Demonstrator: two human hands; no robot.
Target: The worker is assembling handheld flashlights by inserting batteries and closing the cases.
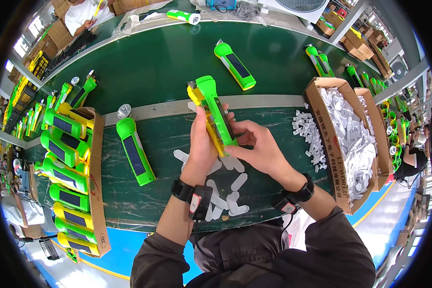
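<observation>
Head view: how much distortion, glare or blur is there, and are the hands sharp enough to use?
Head view: strong fisheye, so the grey belt rail bows and black corners frame the picture; lighting is bright and even, with blown-out windows at the far left; left hand, right hand and the green-and-yellow flashlights they hold are sharp, while the rim is squeezed and softer.

Two hands [201, 144] – two held flashlights [215, 113].

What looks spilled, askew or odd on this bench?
Small white clips lie loose on the green table beside the cardboard box that holds more white pieces, as if spilled. White strips are scattered under the hands. The left hand holds two flashlights, green and yellow, together. No damage shows.
</observation>
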